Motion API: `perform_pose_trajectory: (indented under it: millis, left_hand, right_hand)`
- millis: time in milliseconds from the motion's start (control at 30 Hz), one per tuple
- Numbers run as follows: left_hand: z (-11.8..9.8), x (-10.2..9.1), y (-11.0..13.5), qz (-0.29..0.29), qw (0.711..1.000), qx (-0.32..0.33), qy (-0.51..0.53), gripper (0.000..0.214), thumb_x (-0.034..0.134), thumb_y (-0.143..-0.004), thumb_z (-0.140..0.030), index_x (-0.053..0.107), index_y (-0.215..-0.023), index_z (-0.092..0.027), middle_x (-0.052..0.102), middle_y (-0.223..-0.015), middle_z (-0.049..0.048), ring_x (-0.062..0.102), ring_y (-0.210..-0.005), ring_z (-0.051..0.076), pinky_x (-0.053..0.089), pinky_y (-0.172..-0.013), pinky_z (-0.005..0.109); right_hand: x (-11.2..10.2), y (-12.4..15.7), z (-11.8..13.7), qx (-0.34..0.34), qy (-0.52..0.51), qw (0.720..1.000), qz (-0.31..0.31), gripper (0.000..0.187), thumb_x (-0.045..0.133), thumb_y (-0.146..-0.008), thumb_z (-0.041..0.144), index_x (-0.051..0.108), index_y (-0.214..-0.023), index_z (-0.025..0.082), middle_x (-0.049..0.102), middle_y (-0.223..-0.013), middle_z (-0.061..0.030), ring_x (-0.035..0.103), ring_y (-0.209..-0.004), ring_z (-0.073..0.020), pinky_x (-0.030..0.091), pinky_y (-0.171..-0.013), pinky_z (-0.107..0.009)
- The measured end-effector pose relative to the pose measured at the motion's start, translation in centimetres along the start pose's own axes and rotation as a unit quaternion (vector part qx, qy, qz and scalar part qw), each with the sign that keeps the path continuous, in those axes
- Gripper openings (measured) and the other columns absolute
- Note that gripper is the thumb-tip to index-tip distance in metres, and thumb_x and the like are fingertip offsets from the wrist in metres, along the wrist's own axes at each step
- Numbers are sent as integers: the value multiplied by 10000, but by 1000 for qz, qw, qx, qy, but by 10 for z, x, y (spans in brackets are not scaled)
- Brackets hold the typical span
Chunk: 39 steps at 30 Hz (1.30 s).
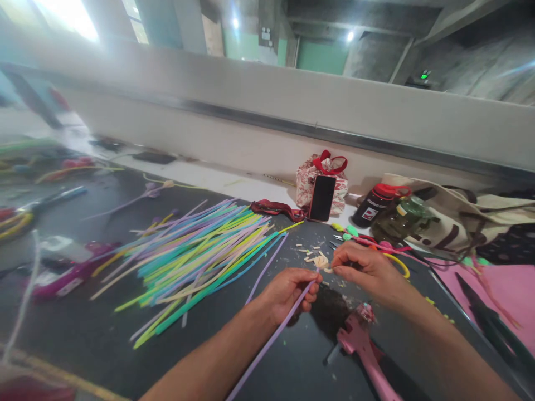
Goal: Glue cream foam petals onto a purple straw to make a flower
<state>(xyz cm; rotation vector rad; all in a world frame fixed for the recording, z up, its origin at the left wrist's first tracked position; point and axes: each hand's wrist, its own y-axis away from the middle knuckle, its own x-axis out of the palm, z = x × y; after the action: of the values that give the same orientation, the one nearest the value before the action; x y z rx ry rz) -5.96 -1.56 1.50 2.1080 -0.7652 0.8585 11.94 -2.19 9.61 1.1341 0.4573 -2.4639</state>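
My left hand [288, 292] is closed around a long lilac straw [271, 337] that slants down toward me. At the straw's top end sits a small cream-coloured piece [321, 260], and my right hand [363, 270] pinches at it with fingers pressed together. Both hands hover just above the dark table [234, 334]. Small cream scraps [307, 252] lie scattered just beyond my fingers. A pink glue gun [359, 345] lies below my right wrist.
A wide heap of pastel straws [196, 250] spreads to the left. At the back stand a phone [322, 197] leaning on a patterned bag [311, 181], a red-capped bottle [374, 206] and a canvas bag [460, 223]. Pink sheet [505, 295] and black scissors [485, 312] lie right.
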Motion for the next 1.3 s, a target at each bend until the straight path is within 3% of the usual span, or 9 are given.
perform_pose_trajectory:
  millis: [267,1300]
  left_hand:
    - [2,3,2,-16,999,22,-35,86,543,-698,-202,560,-717,-119,454,-504,-37,376,-404,43,264,-380,149]
    - [8,8,1,-71,982,119,-125,105,630,-630,-225,590,-650,-130,464,-428,-68,354,-330,25,251,-354,158]
  right_hand:
    - [2,-5,4,-42,48,998,20,118,521,-806,168,592,-715,189,561,-781,-19,543,-732,-147,413,-653,-270]
    - [9,-5,3,-27,170,985,1,123,534,-808,185,587,-697,194,563,-787,-7,560,-719,-136,397,-641,-252]
